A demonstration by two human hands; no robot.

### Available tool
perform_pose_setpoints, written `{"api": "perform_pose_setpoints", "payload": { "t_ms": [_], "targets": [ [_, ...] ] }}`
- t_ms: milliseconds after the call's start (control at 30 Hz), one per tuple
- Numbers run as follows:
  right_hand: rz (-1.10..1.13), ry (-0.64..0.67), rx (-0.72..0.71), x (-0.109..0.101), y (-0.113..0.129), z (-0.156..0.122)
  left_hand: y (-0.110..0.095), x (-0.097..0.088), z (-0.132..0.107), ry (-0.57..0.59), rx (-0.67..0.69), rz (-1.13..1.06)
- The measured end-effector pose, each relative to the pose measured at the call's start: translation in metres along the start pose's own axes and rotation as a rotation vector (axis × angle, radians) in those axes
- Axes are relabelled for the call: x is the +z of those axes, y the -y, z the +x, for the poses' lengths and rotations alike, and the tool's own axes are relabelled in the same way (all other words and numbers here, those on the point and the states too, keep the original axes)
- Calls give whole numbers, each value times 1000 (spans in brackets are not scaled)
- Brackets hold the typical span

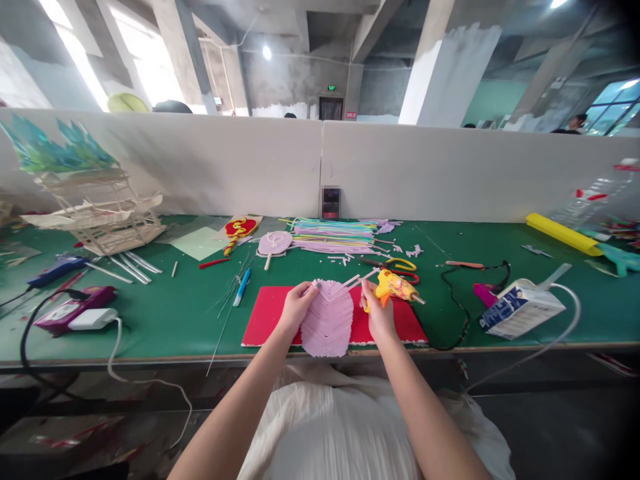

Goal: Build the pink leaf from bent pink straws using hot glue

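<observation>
My left hand (299,303) pinches the upper left edge of a lilac oval fan-shaped piece (327,323), built of slanted strips that meet in a V pattern. At its upper right, loose strip ends stick out. My right hand (376,308) is wrapped round a yellow glue gun (395,285), whose nozzle points right, away from the piece. Thin pale strips (367,275) run close to the fingertips of that hand; whether they are pinched is unclear. Beneath the piece lies a red board (267,313) at the table's front edge.
A bundle of coloured pipe cleaners (333,237), a round lilac fan (275,244) and scissors (400,265) lie behind the board. Left are a blue pen (242,287) and a power strip (75,310); right, a carton (520,310) and cables. A partition (225,167) closes the back.
</observation>
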State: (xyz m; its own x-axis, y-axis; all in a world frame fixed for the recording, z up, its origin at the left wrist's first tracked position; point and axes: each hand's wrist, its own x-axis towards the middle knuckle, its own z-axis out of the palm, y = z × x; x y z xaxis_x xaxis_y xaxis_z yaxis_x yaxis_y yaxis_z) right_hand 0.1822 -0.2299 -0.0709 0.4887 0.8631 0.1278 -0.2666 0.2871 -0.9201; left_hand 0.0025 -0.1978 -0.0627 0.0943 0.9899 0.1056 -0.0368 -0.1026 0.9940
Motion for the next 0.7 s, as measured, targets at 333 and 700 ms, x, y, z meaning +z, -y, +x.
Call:
{"api": "perform_pose_setpoints", "payload": {
  "t_ms": [333,700],
  "targets": [
    [88,1,24,-4,2,0,1,2,0,56,-74,-69],
    [-37,71,-96,-1,12,1,2,2,0,94,-54,-22]
  ]
}}
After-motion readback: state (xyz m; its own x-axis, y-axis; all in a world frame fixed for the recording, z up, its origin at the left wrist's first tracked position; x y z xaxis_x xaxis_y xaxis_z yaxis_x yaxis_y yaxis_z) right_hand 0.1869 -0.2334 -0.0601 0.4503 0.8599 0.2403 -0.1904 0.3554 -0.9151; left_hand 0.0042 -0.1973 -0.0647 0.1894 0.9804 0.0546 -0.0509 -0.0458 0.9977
